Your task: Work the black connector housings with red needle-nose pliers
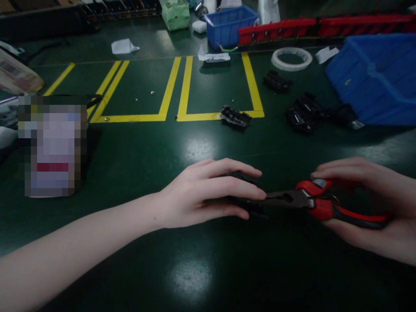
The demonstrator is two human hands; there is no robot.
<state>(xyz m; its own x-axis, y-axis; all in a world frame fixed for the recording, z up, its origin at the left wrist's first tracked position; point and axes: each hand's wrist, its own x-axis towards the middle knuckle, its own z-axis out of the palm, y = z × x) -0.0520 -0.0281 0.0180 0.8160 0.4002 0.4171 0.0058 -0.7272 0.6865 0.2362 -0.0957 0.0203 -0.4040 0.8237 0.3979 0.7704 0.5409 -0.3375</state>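
Working black part point(256, 209) with pliers point(321, 209), apparently: part gripped under left hand point(201, 190), fingers parted; pliers clasped in right hand point(398, 195), tips at left fingertips. Next, steady hold likely required.

My left hand point(198, 190) hides most of a black part point(256, 209) and the tips of the pliers point(320, 209). The frame's right edge cuts off my right hand point(380, 177) and a blue bin point(373, 82). Blocky blurring masks an object point(53, 143) at left; the speck point(153, 92) at upper centre-left is too small to tell.
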